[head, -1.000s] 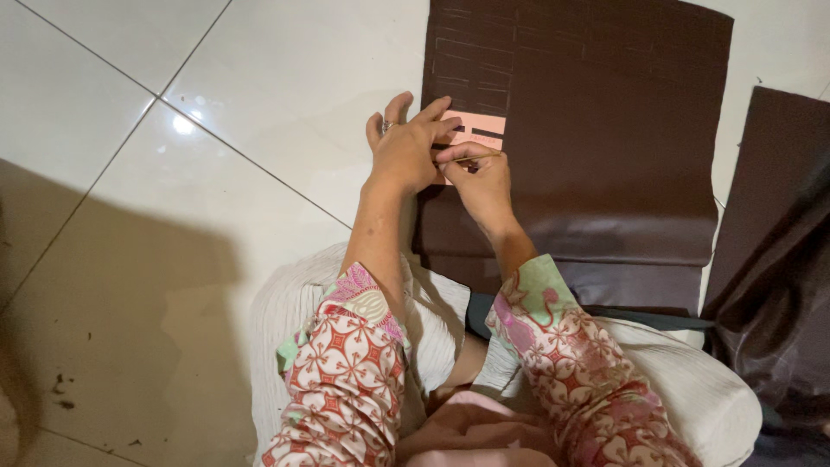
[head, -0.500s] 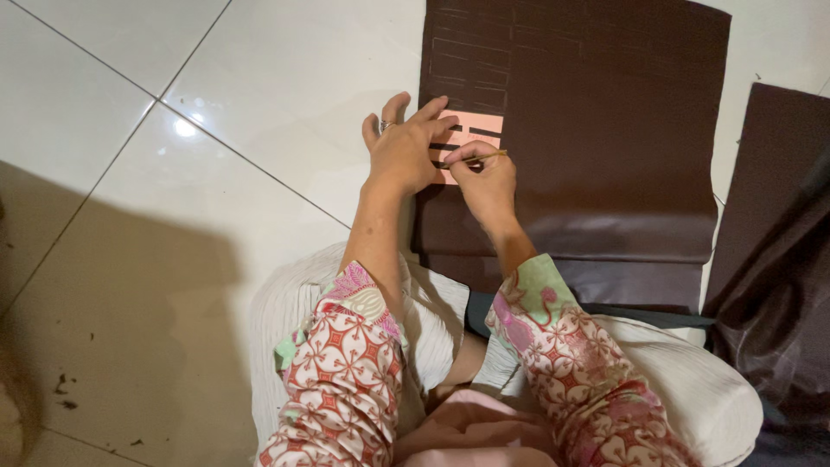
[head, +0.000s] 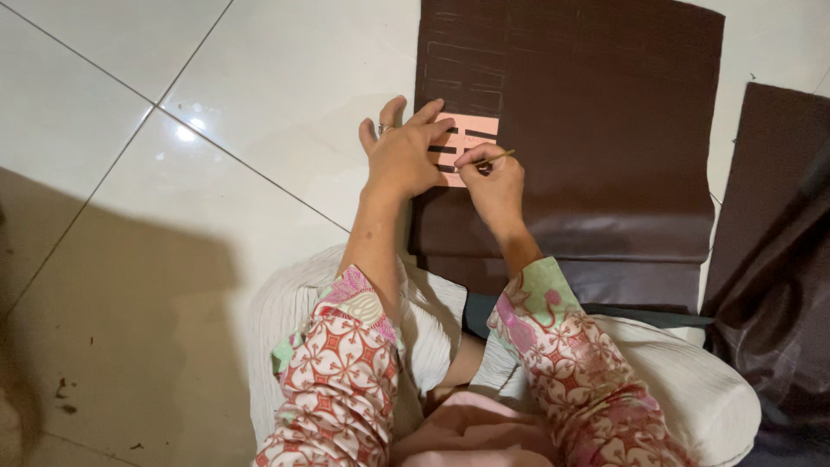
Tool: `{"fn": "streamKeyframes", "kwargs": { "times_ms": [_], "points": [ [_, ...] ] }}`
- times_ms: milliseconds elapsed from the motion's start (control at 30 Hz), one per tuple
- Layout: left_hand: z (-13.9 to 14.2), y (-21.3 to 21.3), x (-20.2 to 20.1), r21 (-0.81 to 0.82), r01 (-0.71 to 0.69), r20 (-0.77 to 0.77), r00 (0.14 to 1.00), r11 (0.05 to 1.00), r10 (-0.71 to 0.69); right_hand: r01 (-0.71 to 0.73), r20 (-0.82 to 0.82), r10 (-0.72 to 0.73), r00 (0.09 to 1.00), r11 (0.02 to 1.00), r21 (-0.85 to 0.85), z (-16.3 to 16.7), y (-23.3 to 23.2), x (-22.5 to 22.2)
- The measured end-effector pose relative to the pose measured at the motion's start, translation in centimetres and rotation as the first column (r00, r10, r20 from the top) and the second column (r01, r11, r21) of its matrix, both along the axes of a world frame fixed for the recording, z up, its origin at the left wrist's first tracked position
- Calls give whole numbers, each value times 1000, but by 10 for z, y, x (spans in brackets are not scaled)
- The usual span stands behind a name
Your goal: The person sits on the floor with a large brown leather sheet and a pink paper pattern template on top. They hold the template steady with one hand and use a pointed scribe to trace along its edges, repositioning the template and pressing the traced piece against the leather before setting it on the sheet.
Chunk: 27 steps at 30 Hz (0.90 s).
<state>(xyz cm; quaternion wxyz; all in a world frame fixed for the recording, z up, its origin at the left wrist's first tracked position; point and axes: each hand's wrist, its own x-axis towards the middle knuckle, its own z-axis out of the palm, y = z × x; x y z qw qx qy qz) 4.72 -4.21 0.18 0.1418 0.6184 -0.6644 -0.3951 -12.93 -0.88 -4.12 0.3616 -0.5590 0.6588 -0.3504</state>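
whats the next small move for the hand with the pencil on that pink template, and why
Probably draw the thin pencil along the edge of the slot it sits in. The left hand lies flat on the pink card template, pinning it to the dark brown leather-like sheet, and the right hand has the tip at a slot, with traced outlines already above.

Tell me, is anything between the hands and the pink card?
Nothing visible. The left hand presses flat on the pink card, which lies on the brown sheet. The right hand holds a thin stick against it.
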Motion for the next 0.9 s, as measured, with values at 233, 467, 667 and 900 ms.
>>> {"fn": "streamKeyframes", "kwargs": {
  "times_ms": [233,467,667,900],
  "points": [
    [-5,9,-16,-87,-79,29,996,993,82,49,291,-48,956,999,5,-13,3,-19],
    [-8,12,-20,-55,-40,3,999,998,41,114,402,-103,910,993,-3,-23,14,-33],
    [-2,9,-20,50,8,24,1000,999,-9,59,364,-44,930,998,-31,-23,16,-27],
    [-4,14,-24,-54,-55,27,998,997,56,28,194,-14,981,997,-69,-8,17,-17]
  ]
}}
